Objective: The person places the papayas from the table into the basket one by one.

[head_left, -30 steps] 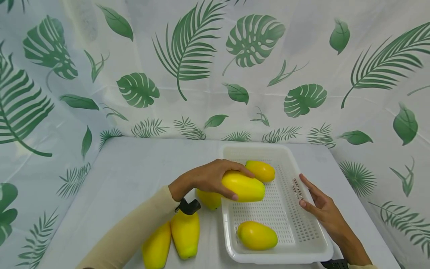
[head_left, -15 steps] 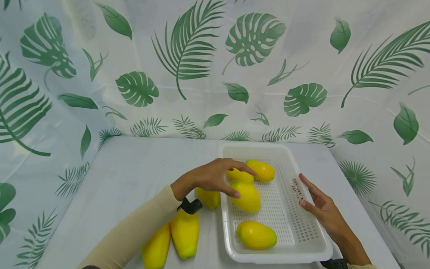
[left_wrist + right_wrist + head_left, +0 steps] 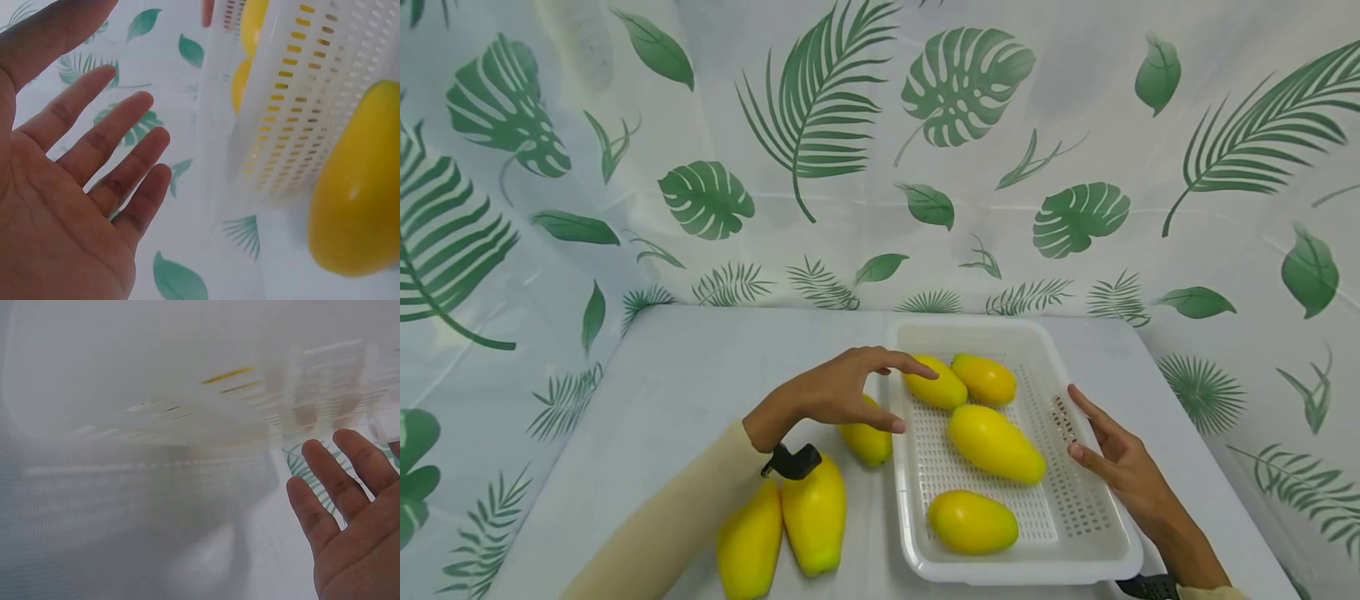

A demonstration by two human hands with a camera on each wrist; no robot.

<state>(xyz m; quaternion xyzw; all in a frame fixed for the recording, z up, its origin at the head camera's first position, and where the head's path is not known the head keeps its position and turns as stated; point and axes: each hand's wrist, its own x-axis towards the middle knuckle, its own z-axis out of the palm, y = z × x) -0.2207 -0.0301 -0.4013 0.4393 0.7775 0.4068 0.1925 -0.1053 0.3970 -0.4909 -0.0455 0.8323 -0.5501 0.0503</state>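
Note:
My left hand (image 3: 838,389) hovers over the left rim of a white perforated plastic basket (image 3: 907,525), with thumb and fingers apart and nothing between them. In the left wrist view its palm and spread fingers show. Inside the basket lie several yellow mango- or papaya-shaped fruits: one yellow fruit (image 3: 996,444) slants across the middle, another (image 3: 973,522) is at the near end, and two touch at the far end. My right hand (image 3: 1123,467) rests on the basket's right side, fingertips against the rim; in the right wrist view its fingers (image 3: 340,481) look nearly straight beside the wall.
Left of the basket, a yellow fruit (image 3: 867,437) lies close to its wall. Two more, a yellow fruit (image 3: 814,521) and its neighbour (image 3: 751,542), lie side by side on the white table (image 3: 655,400). A leaf-patterned curtain (image 3: 850,100) surrounds the table.
The yellow fruit that my left hand held has been let go and now lies mid-basket, further right. My left hand has drawn back left. My right hand has stayed on the basket.

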